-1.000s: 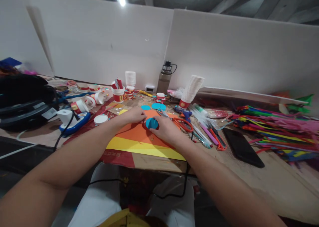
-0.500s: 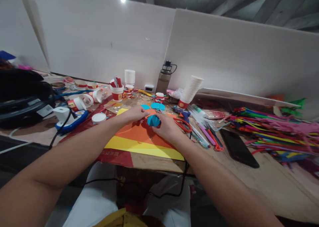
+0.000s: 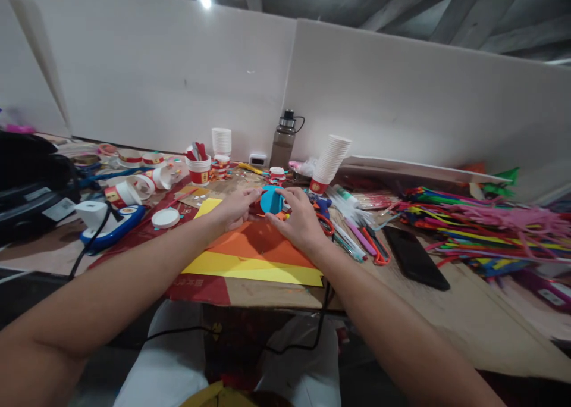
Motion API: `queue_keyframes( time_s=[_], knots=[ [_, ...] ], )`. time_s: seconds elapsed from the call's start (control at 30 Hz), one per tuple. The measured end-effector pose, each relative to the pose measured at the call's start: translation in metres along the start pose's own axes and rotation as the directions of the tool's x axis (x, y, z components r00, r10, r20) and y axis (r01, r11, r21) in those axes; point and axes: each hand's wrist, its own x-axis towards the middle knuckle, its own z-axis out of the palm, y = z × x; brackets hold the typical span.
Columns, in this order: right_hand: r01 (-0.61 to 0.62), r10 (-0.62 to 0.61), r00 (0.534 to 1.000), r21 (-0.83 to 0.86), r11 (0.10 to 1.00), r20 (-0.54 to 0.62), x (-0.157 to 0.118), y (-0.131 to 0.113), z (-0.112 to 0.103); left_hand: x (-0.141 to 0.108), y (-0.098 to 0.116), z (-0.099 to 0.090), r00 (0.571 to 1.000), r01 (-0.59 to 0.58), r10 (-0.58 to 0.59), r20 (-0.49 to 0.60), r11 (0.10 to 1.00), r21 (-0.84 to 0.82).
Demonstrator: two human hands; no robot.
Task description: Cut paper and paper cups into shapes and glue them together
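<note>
A person's right hand (image 3: 301,219) pinches a blue disc (image 3: 270,201) over orange paper (image 3: 254,245). The left hand (image 3: 237,209) meets its left edge, grip unclear. A bottle (image 3: 282,145) stands beyond.

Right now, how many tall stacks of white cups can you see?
2: an upright stack left of the bottle, and a leaning stack to its right; others could be hidden.

Blue disc (image 3: 270,202): matt paper. Orange sheet (image 3: 243,243): smooth paper. Bottle (image 3: 282,147): translucent plastic (smoky).

a brown tabletop (image 3: 486,312) carries yellow paper (image 3: 250,268), a dark phone (image 3: 416,258), a bottle (image 3: 282,148) and stacked cups (image 3: 331,160).
</note>
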Motion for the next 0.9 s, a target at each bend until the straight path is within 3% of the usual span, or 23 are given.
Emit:
queue_keyframes(
  time_s=[0.3, 0.7, 0.9],
  knots=[
    [0.032, -0.032, 0.999, -0.021, 0.999, -0.027, 0.0016, 0.0047, 0.0014, -0.0041, 0.003, 0.0072, 1.0, -0.001, 0.002, 0.013, 0.996, -0.089],
    [0.043, -0.045, 0.998, -0.045, 0.998, -0.04, 0.0014, 0.0022, -0.0002, -0.0027, -0.0012, 0.0062, 0.998, -0.044, 0.046, 0.032, 0.996, -0.074],
    [0.028, -0.03, 0.998, -0.042, 0.999, -0.061, 0.0008, 0.0007, -0.0017, -0.0045, -0.0014, 0.0055, 0.993, -0.072, 0.078, 0.093, 0.996, -0.06]
  ],
)
